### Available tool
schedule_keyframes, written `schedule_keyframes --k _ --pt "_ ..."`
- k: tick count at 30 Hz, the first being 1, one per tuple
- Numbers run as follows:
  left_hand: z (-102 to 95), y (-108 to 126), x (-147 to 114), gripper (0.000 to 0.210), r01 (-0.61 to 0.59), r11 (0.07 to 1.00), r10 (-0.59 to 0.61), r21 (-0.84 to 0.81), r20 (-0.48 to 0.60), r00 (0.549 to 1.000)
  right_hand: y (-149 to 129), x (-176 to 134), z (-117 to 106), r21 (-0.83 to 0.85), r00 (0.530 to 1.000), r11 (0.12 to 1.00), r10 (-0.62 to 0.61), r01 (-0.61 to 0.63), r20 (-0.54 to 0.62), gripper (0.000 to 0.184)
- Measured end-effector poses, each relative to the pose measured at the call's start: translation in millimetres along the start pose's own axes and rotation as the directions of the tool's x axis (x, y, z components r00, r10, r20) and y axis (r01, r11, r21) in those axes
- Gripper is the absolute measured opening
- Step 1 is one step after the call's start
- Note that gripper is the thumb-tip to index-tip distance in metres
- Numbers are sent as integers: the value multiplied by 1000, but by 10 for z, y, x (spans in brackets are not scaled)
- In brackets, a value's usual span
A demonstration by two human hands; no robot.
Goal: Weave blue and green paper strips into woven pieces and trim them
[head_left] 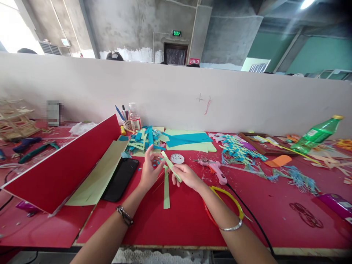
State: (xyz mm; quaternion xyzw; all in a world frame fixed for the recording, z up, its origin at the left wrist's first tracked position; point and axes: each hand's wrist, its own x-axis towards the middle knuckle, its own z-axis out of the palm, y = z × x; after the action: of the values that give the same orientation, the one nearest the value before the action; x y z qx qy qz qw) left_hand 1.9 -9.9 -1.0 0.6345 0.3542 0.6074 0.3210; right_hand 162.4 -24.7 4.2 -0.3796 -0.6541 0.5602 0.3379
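My right hand (187,176) pinches a narrow light green paper strip (171,165), which slants up and to the left. Beside the strip's upper end is my left hand (150,168), its fingers apart and the index finger raised; whether a fingertip touches the paper I cannot tell. Another light green strip (166,194) hangs or lies below the hands, its upper end near the held one. Just behind them sits a small round white lid (177,158) with dark specks. To the right a pink glue gun (213,169) lies on the red tabletop (154,227).
At left, a red board (74,165) leans beside green paper (96,179) and a black phone (121,180). Blue and green paper strips (143,141) are heaped behind. A woven paper piece (239,148), yellow ring (233,200) and tilted green bottle (317,135) lie right.
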Motion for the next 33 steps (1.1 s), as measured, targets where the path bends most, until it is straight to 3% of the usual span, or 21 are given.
schedule_keyframes --k 6,9,11,16,22,27,33 --pt "12 -38 30 46 184 975 -200 -127 -127 972 -23 -12 9 -9 998 998 -63 63 -2 34" --pt "-10 -15 53 28 348 923 -355 -166 -14 935 -20 -11 9 -24 998 998 -62 62 3 34" --pt "-27 17 60 28 391 905 -388 -170 52 920 -13 -8 10 -34 999 998 -49 49 6 33" --pt "-44 57 65 21 323 927 -332 -192 -18 943 0 2 14 -28 1000 999 -29 29 -3 33" --pt "-45 62 78 18 243 939 -256 -242 -21 966 3 0 14 14 999 1000 24 -24 26 37" --pt "-32 62 69 20 309 902 -325 -303 -1 946 -8 -14 14 -2 997 999 39 -39 62 38" --pt "-29 60 73 22 313 923 -334 -224 -61 941 -21 -25 18 -48 997 998 45 -42 68 36"
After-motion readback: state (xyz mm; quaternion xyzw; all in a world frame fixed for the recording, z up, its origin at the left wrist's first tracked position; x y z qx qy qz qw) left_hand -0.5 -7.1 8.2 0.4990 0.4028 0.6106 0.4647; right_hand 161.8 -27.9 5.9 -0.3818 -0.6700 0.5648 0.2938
